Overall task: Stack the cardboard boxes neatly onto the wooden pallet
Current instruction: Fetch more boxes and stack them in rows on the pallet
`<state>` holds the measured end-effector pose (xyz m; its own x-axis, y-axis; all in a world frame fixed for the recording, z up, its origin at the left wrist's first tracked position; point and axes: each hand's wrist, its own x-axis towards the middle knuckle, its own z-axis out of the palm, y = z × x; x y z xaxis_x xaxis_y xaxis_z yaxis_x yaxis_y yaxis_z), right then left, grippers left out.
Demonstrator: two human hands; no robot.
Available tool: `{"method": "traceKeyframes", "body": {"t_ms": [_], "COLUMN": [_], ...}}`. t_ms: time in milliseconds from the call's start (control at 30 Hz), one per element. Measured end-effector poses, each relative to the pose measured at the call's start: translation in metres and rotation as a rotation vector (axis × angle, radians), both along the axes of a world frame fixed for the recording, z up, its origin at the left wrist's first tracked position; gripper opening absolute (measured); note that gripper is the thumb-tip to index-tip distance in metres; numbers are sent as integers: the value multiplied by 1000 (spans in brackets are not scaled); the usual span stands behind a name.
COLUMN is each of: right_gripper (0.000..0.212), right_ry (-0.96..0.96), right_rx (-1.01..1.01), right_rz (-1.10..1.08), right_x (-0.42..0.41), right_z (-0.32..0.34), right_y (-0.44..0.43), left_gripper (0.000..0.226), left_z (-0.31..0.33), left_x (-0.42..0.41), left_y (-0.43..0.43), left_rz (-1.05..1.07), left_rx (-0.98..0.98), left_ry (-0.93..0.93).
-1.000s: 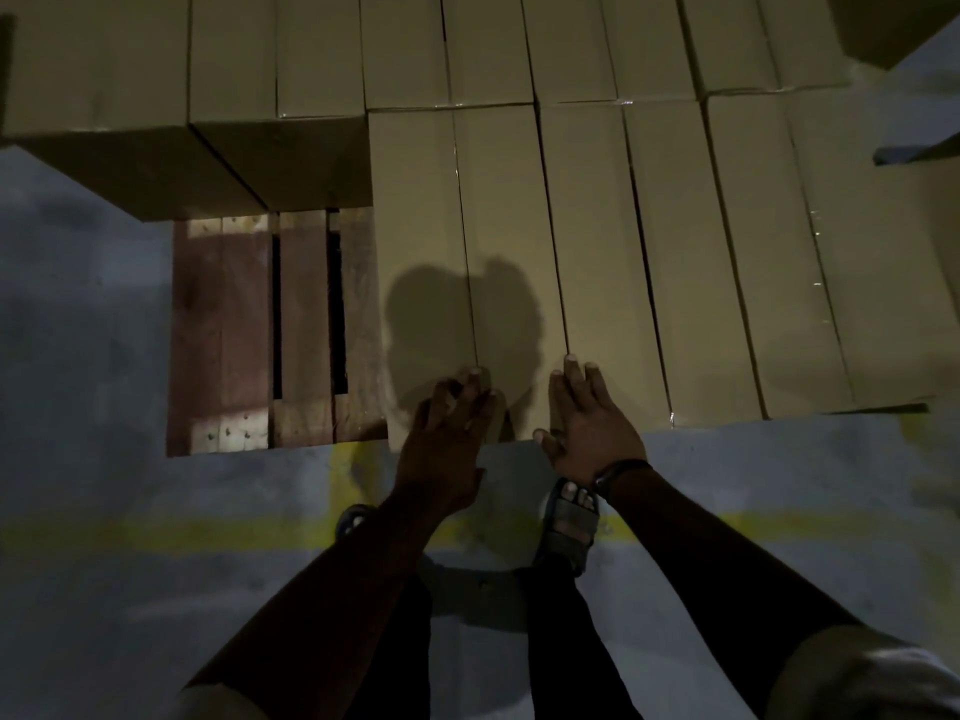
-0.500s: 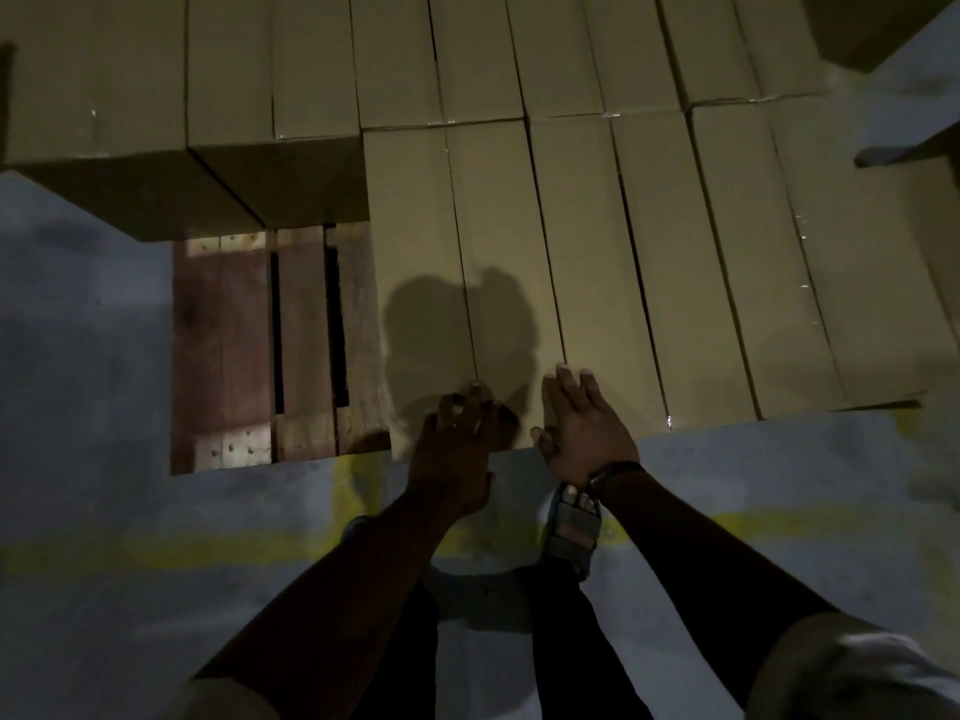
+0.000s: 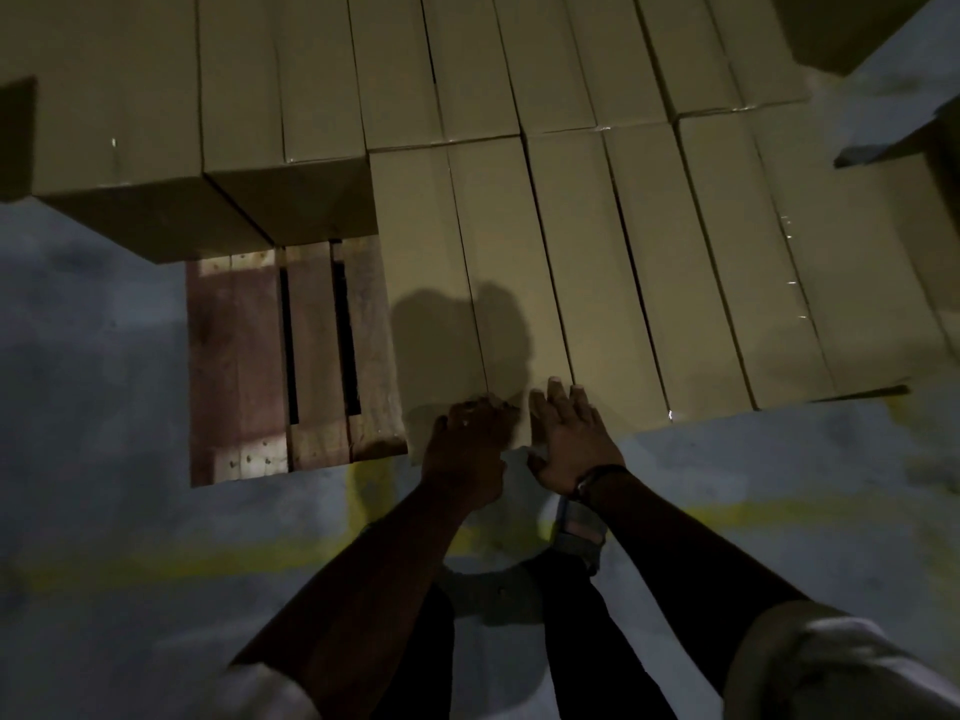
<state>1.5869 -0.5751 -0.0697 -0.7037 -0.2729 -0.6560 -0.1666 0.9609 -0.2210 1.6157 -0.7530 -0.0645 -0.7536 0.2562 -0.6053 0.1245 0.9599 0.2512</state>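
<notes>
Cardboard boxes point(image 3: 597, 70): tan, packed in tight rows across upper half of frame, on the pallet.
Tall stack point(image 3: 130, 96): upper left, stood higher than front row; its dark side faces looked toward cam.
Wooden pallet point(image 3: 244, 366): bare reddish slats w/ two dark gaps, left of centre, below tall stack and just beside front row.
Front-row box point(image 3: 498, 283): centre of frame, at left end of front row, lay flat on pallet; near end at pallet's front edge; shadow of both hands fell on its top.
L hand point(image 3: 467, 439): lower centre, at box's near end, knuckles up, fingers bent over the edge; gripping or only pressing, couldn't tell, too dim.
R hand point(image 3: 563, 441): just right of L hand, palm down on box's near end, fingers straight and together, nothing held.
Wristband point(image 3: 597, 472): dark, on R wrist.
Floor point(image 3: 104, 511): grey, w/ yellow line across lower frame.
Sandal point(image 3: 579, 530): below R hand, partly hidden by forearm.
</notes>
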Motion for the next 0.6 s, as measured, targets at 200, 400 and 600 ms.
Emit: {"method": "traceKeyframes", "body": {"t_ms": [200,400,600], "right_gripper": [87,84,85], "right_ry": [33,129,263], "right_rx": [-11,-40,-64], "right_rz": [-63,-187,-310], "right_x": [16,31,40], "right_z": [90,197,260], "right_y": [-20,-38,-26], "left_gripper": [74,74,73], "left_z": [89,191,261], "left_x": [15,26,26], "left_y": [-24,-36,-24], "left_rz": [28,47,13], "left_rx": [-59,-36,-28], "left_ry": [-40,11,105]}}
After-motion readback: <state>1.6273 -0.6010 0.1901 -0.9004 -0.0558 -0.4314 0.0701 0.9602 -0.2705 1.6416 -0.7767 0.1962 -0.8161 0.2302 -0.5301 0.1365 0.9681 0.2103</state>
